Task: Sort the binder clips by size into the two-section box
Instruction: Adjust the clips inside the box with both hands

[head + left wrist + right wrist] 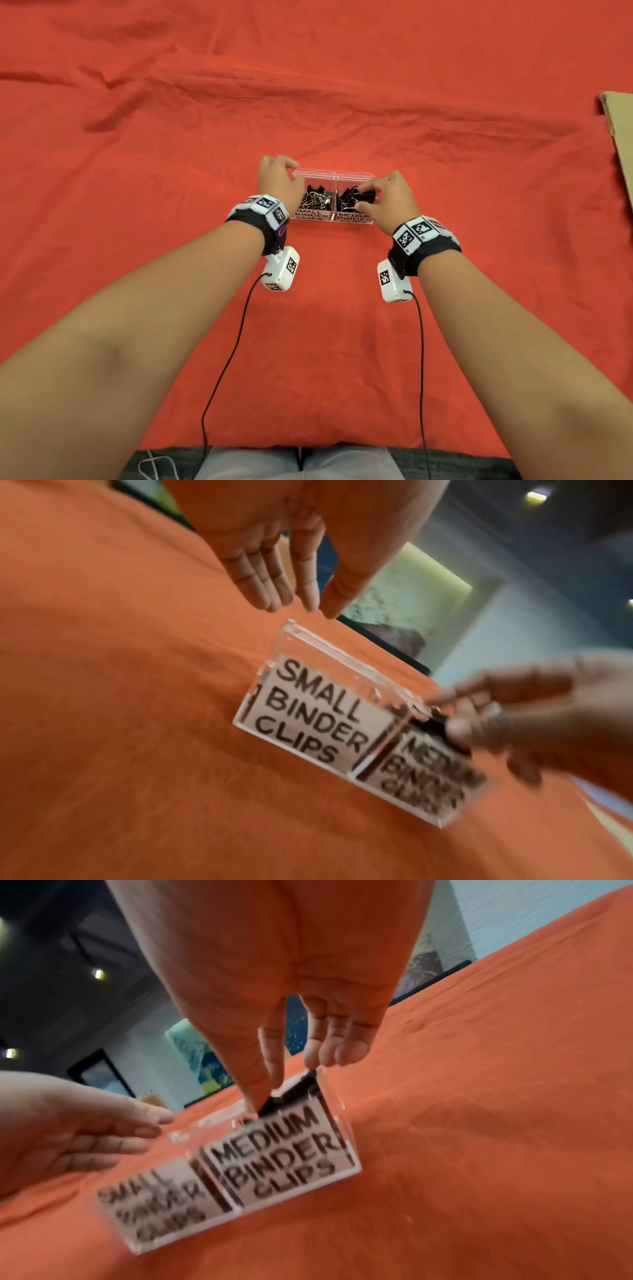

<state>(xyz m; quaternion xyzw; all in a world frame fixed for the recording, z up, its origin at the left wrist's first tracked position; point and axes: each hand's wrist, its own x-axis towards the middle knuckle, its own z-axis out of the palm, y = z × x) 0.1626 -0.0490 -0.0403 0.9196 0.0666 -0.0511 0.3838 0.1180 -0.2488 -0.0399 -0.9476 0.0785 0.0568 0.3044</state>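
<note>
- Nearest the camera, both forearms reach out over the red cloth (137, 171) covering the tabletop, each wrist wearing a black band with a white marker block.
- Right hand (394, 202) is at the right end of the clear two-section box (334, 219); thumb and forefinger come together on a black binder clip (274, 1106) at the top of the section labelled MEDIUM BINDER CLIPS, the other fingers loosely bent above the box's end wall.
- The right wrist view shows the fingertips (255, 1107) down on that clip, right at the box's rim; whether the clip is lifted or resting on the pile, I can't tell.
- Left hand (279, 181) sits at the left end of the box, by the far corner of the SMALL BINDER CLIPS section; in the left wrist view its fingers (270, 593) are straight and close together, tips just short of the corner, gripping nothing.
- The box stands upright on the cloth, centre of the scene, labels facing the person, black clips heaped in both sections.
- Far right, a piece of cardboard (620, 137) lies at the cloth's edge.
</note>
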